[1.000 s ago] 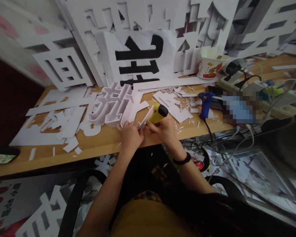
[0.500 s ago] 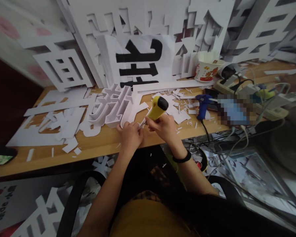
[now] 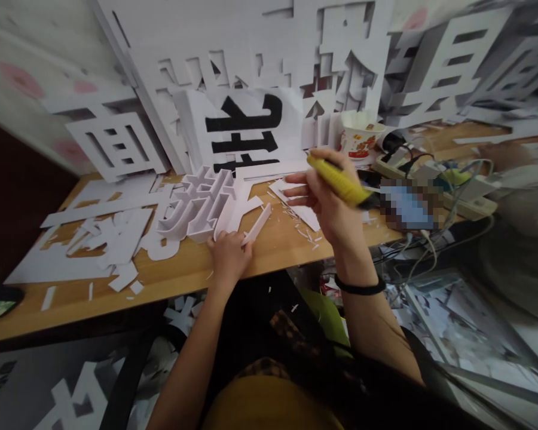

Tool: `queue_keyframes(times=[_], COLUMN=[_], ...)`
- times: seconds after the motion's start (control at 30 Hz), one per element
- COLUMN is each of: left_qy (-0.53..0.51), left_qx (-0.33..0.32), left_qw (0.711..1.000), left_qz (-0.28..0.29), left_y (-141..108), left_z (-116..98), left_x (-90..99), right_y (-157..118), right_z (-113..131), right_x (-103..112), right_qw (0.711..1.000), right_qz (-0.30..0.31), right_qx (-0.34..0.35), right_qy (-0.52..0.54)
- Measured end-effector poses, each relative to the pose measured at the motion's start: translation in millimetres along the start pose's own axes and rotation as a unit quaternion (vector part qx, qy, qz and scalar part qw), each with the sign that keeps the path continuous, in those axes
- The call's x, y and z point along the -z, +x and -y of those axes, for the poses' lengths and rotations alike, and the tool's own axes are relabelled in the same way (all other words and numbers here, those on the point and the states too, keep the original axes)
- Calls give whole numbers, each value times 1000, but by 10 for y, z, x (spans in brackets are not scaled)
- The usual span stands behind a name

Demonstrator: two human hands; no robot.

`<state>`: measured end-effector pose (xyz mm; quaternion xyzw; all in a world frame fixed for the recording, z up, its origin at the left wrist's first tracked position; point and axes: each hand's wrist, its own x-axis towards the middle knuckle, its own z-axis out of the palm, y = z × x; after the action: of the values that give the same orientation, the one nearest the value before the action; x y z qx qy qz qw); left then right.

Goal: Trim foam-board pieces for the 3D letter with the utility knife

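Note:
Near the table's front edge, my left hand (image 3: 229,254) pinches the lower end of a thin white strip (image 3: 259,224), beside a white cut-out sheet (image 3: 233,209). On that sheet stands a white raised-wall character (image 3: 201,200). My right hand (image 3: 336,200) is raised above the table to the right. It holds a yellow tool (image 3: 339,179) with a dark end between thumb and palm, its other fingers partly spread. The tool is slightly blurred. Below my right hand lies a white sheet (image 3: 296,203) with small scraps around it.
White offcuts (image 3: 125,236) cover the left of the table (image 3: 161,272). Behind stand a printed black character (image 3: 244,128) and large white cut-outs (image 3: 121,143). A paper cup (image 3: 361,140), power strip (image 3: 461,203) and cables are at right, near another person's arm (image 3: 506,155).
My right hand has lifted away from my left hand, up and to the right, with the yellow tool turned in it. The white strip at my left hand now shows. The view has shifted somewhat.

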<state>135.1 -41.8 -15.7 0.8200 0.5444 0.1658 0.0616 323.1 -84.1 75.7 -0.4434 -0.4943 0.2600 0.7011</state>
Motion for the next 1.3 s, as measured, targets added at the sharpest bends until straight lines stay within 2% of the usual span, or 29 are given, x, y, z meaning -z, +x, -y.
queue_keyframes(times=[0.1, 0.2, 0.27, 0.33, 0.47, 0.57, 0.67, 1.03, 1.3], left_qy=[-33, -64, -73, -76, -80, -79, -82, -114, -126], left_qx=[17, 30, 33, 31, 17, 7, -2, -20, -30], left_qw=[999, 995, 993, 992, 992, 993, 993, 986, 981], left_qz=[-32, -66, -83, -92, -92, -91, -91, -123, -144], left_y=[-18, -32, -34, -32, -23, -16, -9, 3, 10], left_z=[-13, -52, -72, -76, -46, -27, -22, 26, 56], left_x=[-11, 5, 17, 21, 3, -2, 1, -61, -95], right_y=[-231, -391, -440, -473, -582, -685, -750, -750, -740], right_z=[-263, -412, -460, -503, -633, -732, -785, -774, -734], right_x=[282, 388, 356, 280, 119, 53, 35, 41, 51], right_qw=[997, 982, 977, 976, 955, 933, 914, 870, 858], right_qz=[64, 153, 170, 172, 192, 221, 257, 307, 328], right_qx=[-35, -101, -127, -124, -49, -18, -19, -36, -47], right_qy=[-10, 36, 24, -47, -219, -282, -313, -385, -392])
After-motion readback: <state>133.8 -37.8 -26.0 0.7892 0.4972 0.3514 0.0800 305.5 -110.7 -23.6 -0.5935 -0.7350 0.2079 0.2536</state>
